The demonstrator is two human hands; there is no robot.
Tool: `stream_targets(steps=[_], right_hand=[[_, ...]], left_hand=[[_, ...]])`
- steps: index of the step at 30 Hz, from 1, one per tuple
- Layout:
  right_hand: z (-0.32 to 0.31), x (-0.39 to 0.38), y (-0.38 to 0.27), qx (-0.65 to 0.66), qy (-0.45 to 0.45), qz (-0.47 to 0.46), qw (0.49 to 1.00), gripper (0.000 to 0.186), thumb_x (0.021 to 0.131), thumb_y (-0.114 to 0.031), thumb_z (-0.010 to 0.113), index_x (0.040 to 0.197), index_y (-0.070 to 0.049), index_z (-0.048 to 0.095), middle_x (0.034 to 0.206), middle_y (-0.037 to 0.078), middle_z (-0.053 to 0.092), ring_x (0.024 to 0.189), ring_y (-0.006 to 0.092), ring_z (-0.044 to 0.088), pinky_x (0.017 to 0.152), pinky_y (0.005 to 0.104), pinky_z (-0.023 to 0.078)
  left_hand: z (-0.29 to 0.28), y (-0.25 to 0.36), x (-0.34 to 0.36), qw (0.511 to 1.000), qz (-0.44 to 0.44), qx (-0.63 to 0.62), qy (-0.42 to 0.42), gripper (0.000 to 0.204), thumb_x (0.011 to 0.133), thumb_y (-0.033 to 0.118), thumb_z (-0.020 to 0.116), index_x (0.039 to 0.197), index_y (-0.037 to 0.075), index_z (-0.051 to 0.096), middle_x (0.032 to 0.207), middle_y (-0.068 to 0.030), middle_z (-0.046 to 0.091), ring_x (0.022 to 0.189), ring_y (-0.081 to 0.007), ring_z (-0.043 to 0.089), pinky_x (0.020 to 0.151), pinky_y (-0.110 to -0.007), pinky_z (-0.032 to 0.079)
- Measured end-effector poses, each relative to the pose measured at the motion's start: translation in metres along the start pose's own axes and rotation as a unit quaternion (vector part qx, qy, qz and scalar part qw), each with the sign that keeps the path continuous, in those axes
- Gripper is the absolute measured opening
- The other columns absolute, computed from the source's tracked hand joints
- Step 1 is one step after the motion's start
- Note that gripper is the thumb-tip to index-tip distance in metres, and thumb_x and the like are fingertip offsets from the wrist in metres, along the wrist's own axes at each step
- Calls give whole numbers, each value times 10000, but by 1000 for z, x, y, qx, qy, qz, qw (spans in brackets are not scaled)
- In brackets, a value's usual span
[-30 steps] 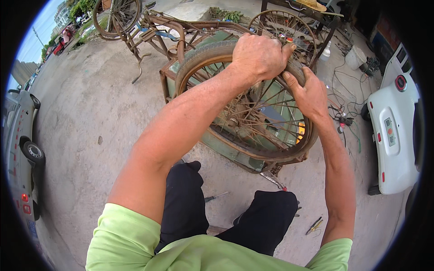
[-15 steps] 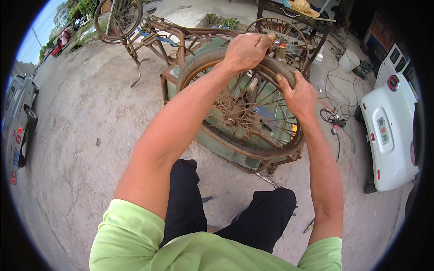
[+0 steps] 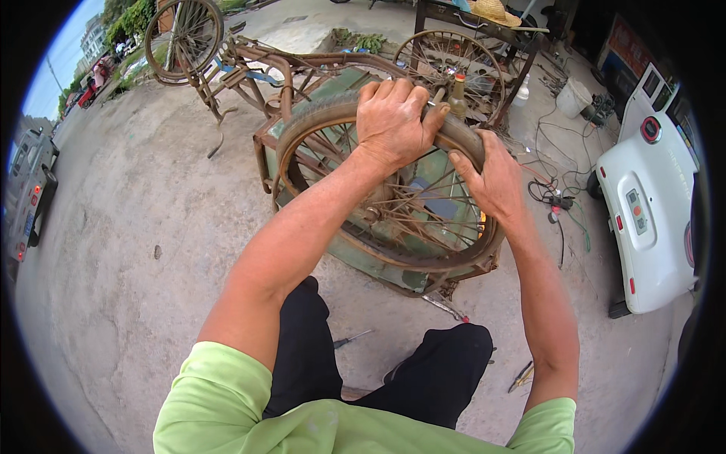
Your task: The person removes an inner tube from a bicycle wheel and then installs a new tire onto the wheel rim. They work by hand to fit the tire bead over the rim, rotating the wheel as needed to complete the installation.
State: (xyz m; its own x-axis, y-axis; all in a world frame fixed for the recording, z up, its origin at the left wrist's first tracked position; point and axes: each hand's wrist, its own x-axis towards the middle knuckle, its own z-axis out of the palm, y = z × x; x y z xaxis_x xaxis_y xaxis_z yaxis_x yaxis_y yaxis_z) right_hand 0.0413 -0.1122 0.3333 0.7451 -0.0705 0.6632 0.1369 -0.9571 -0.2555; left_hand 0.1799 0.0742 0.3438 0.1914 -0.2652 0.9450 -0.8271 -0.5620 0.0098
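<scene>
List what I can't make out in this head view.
All in the head view:
- Tire under the left hand: covered by that hand.
- White vehicle: right side cut off by the picture's dark edge.
- Distant red vehicle: too small to tell its kind.

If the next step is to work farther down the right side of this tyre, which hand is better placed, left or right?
Probably the right hand: it is at the tyre's upper right, thumb toward the inner side. The left hand is farther left, across the top.
</scene>
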Motion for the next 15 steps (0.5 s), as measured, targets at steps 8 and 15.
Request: stream_targets(steps=[8, 15], right_hand=[[2, 26, -12, 35, -94, 111, 989, 867, 958, -784, 652, 1254, 30, 704, 944, 248, 789, 931, 454, 778, 833, 537, 591], [-4, 30, -14, 8, -108, 189, 976, 873, 949, -795, 631, 1277, 5, 744, 995, 257, 800, 1019, 444, 780, 900, 539, 590]], left_hand=[[-1, -3, 19, 995, 3, 16, -98, 445, 1080, 452, 600, 936, 90, 813, 871, -127, 763, 872, -329, 751, 846, -484, 531], [4, 12, 60, 942, -113, 15, -317, 734, 1153, 566, 389, 885, 59, 846, 903, -225, 807, 884, -422, 797, 827, -554, 632]])
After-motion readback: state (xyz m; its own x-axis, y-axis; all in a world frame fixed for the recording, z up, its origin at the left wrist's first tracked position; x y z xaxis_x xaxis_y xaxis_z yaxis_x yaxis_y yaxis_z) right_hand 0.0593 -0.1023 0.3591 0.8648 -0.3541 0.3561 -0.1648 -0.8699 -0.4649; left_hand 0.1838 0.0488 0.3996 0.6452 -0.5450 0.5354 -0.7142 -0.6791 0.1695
